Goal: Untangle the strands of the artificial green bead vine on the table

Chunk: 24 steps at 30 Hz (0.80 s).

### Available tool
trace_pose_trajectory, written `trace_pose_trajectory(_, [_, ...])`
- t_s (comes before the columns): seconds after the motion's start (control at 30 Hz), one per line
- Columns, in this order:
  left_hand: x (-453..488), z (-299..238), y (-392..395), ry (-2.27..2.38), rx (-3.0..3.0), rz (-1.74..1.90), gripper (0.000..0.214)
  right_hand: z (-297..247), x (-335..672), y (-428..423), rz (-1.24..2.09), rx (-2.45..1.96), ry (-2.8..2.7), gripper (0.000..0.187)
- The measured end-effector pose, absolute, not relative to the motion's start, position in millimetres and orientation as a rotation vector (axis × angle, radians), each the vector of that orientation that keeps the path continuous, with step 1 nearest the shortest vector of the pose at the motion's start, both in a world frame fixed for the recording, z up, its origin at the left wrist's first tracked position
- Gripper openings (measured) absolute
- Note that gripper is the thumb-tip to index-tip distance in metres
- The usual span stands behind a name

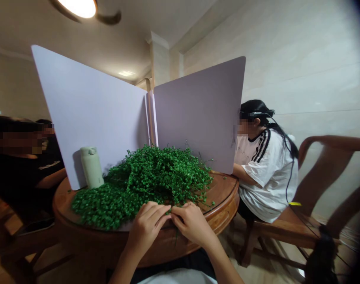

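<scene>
While reaching forward, left hand [147, 225] and right hand [192, 223] curl inward, seemingly gripping green leafy vines [156, 182].

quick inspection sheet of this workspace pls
surface: round wooden table, polished
job's things: heap of green sprigs covering much of the table
clutter: pale green bottle upright before a white panel; second panel beside it
hands: left hand and right hand both at the sprigs' near edge, fingertips close together
cables: thin dark cable hanging behind a person in a white shirt
surroundings: person in dark clothes at left, wooden chair at right, ceiling lamp above
</scene>
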<state>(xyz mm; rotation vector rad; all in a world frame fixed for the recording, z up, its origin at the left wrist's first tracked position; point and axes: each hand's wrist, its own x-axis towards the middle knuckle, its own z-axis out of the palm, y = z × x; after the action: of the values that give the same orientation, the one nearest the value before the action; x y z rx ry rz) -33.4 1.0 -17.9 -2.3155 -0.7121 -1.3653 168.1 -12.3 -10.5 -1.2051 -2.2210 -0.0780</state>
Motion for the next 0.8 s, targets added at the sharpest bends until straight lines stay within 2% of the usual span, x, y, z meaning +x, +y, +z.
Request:
trace_pose_trajectory(0.17, [-31.6,-16.4,1.7,-0.717,-2.360,-1.259,0.026,-14.7,170.4,-10.2,-0.089,-1.163,-2.213,0.032])
trace_pose_trajectory(0.37, [-31.4,-17.5,2.3,-0.788,-2.403,-1.316,0.002,-15.3,172.6,-9.7,-0.095,-1.112,-2.232,0.046])
trace_pose_trajectory(0.6, [-32.4,-16.0,3.2,-0.813,-2.435,-1.245,0.005,-15.0,172.2,-10.0,-0.102,-1.121,-2.231,0.048])
trace_pose_trajectory(0.8, [-30.2,-15.2,2.7,-0.979,-2.462,-1.088,0.009,-15.9,173.2,-10.1,-0.102,-1.092,-2.235,0.043])
